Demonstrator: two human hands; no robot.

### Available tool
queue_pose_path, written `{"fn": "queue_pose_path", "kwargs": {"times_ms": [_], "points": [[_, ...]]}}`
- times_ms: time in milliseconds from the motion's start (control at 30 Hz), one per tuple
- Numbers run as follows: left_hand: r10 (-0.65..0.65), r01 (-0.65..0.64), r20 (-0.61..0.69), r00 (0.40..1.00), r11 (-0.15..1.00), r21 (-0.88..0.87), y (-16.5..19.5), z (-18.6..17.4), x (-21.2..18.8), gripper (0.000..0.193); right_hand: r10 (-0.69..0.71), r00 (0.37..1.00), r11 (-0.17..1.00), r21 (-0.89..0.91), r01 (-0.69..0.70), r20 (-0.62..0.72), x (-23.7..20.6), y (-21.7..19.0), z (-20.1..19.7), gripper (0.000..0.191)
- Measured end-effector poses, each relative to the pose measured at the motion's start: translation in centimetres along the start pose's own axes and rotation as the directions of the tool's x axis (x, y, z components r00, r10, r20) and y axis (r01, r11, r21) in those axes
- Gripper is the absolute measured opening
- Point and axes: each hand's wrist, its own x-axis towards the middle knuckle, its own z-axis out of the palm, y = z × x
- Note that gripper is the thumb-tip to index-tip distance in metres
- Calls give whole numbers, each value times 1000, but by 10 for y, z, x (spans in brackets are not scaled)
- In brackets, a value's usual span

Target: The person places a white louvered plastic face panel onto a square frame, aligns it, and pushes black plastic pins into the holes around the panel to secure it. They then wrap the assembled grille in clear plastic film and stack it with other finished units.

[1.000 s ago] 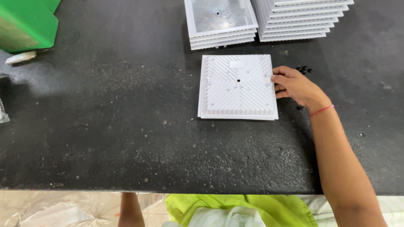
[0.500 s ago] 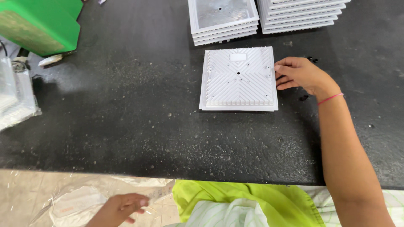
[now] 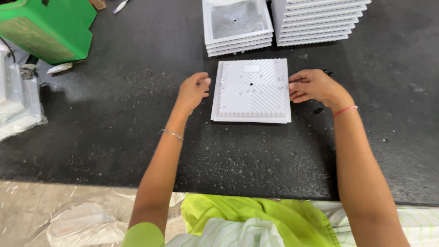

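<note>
A white square ribbed plate (image 3: 251,90) lies flat on the black table (image 3: 114,114), ribs up, with a small hole at its centre. My right hand (image 3: 311,86) rests against its right edge, fingers curled on the rim. My left hand (image 3: 194,90) hovers just left of the plate's left edge, fingers loosely bent, close to the rim but apparently not gripping it. A thin bracelet is on my left wrist and a red thread on my right.
Behind the plate stand two stacks of white square parts: a low stack (image 3: 237,25) with a tray-like top and a taller stack (image 3: 320,20). A green box (image 3: 45,27) sits far left, with white parts (image 3: 18,100) at the left edge. Plastic sheeting (image 3: 68,215) lies below the table's front edge.
My left hand has come up from below the table edge to the plate's left side. The right hand has stayed on the plate's right edge.
</note>
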Motion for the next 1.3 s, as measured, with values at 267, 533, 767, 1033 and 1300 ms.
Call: {"fn": "queue_pose_path", "kwargs": {"times_ms": [267,533,767,1033,1300], "points": [[139,-125,-94,986,981,146,-41,33,50,25,3,1000,997,-72,-4,-15,15,-19,-2,35],[1,-2,22,1000,999,43,-49,15,63,29,3,1000,998,-55,-2,18,39,-17,6,35],[-170,216,294,941,968,-130,-37,2,49,75,-49,997,999,13,49,-53,48,-9,5,30],[-88,102,220,971,994,-51,-38,8,44,74,-167,943,979,-161,125,-288,29,4,-31,24],[-27,35,179,983,999,-39,-42,12,42,67,-204,800,924,-381,-32,-564,4,32,-77,15]]}}
